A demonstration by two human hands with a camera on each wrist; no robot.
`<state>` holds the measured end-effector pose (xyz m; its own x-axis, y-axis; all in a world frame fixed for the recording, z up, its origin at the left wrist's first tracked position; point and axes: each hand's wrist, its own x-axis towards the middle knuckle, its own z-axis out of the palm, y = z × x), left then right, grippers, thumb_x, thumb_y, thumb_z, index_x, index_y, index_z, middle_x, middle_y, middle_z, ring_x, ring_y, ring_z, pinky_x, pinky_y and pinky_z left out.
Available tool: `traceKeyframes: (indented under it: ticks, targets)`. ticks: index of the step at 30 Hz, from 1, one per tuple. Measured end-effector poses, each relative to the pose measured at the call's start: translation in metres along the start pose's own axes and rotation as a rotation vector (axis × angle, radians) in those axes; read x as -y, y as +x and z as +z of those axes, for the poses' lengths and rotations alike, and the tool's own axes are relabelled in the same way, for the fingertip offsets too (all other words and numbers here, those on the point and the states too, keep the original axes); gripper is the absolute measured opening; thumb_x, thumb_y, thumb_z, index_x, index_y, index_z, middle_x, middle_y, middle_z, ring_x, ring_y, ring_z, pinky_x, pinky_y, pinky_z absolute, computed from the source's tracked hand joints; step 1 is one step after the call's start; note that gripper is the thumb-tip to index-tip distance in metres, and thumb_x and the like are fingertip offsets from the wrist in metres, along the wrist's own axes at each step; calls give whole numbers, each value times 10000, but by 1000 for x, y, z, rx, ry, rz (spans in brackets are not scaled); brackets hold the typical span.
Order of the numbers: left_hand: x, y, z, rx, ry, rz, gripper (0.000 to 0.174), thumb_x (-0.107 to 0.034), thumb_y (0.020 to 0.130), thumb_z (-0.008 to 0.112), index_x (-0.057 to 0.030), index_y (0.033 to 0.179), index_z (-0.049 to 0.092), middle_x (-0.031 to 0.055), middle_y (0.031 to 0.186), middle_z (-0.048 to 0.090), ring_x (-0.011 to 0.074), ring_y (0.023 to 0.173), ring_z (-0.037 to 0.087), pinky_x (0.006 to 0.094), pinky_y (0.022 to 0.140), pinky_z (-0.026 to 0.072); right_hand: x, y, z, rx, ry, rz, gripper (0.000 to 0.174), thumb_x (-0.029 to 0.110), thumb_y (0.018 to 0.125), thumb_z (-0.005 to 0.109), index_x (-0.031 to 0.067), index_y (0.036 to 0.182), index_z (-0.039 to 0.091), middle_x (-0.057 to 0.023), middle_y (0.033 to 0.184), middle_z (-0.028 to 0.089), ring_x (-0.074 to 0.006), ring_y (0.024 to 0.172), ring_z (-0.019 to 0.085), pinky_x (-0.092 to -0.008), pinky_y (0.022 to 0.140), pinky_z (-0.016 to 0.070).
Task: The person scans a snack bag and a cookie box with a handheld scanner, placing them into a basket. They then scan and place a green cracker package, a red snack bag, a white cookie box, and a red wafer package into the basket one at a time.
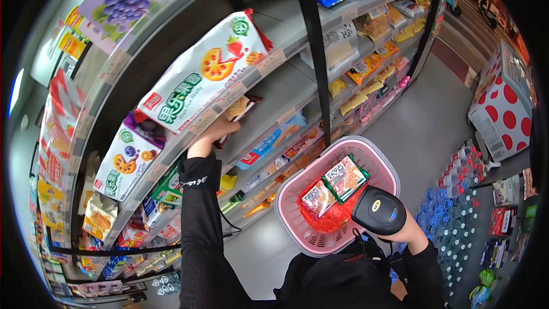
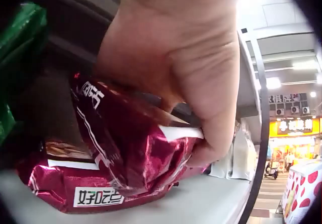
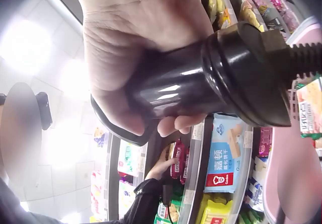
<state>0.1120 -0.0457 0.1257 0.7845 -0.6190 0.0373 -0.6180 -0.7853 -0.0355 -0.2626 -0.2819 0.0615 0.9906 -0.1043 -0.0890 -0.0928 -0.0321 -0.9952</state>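
Observation:
My left hand reaches into a shelf and grips a maroon biscuit packet, its fingers wrapped over the far side. The packet sits tilted on top of a second maroon packet, which lies flat on the shelf. Over the basket, my right hand has its fingers curled round the handle of a black barcode scanner. Below the scanner stands a pink basket. Inside are a green-edged packet, a packet with a dark red edge and something red beneath them.
Large white biscuit bags stand along the shelf edge above my left hand. A blue packet lies on a shelf to its right. Bottled drinks are grouped on the right, near a red-dotted white box.

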Motion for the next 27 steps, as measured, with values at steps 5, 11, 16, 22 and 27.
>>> traceKeyframes:
  ticks: [5, 11, 16, 22, 27]
  targets:
    - [20, 7, 15, -5, -80, 62, 639, -370, 597, 570, 6, 1109, 500, 222, 1045, 541, 294, 1006, 507, 324, 861, 378, -7, -9, -4, -72, -6, 74, 670, 94, 547, 738, -4, 1146, 454, -98, 1063, 564, -171, 986, 525, -319, 870, 393]
    - [42, 12, 29, 76, -346, 26, 625, -276, 651, 545, -26, 1212, 431, 175, 1158, 512, 267, 1103, 459, 298, 934, 331, -17, -11, -9, -85, 17, 89, 667, 95, 544, 737, -5, 1142, 459, -106, 1070, 563, -175, 987, 527, -321, 872, 392]
    - [54, 16, 38, 67, -324, 16, 616, -232, 670, 542, -51, 1244, 408, 160, 1211, 479, 251, 1148, 427, 278, 961, 300, -17, -9, -7, -82, 20, 78, 653, 92, 549, 730, -4, 1138, 465, -105, 1071, 565, -184, 1002, 527, -326, 881, 388]
    - [11, 3, 26, -19, -304, -39, 787, -230, 633, 606, -26, 1310, 259, 264, 1266, 359, 333, 1179, 369, 307, 980, 276, -12, -12, -8, -63, -1, 108, 613, 121, 562, 721, -9, 1111, 480, -104, 1045, 576, -175, 956, 545, -319, 842, 413]
    - [-65, -57, 41, -542, -61, 145, 561, -83, 671, 610, -71, 1205, 438, 180, 1124, 477, 325, 1030, 485, 380, 861, 398, -19, -17, -17, -39, -144, 123, 564, 113, 565, 719, -11, 1074, 509, -113, 1026, 584, -181, 937, 555, -306, 835, 415]
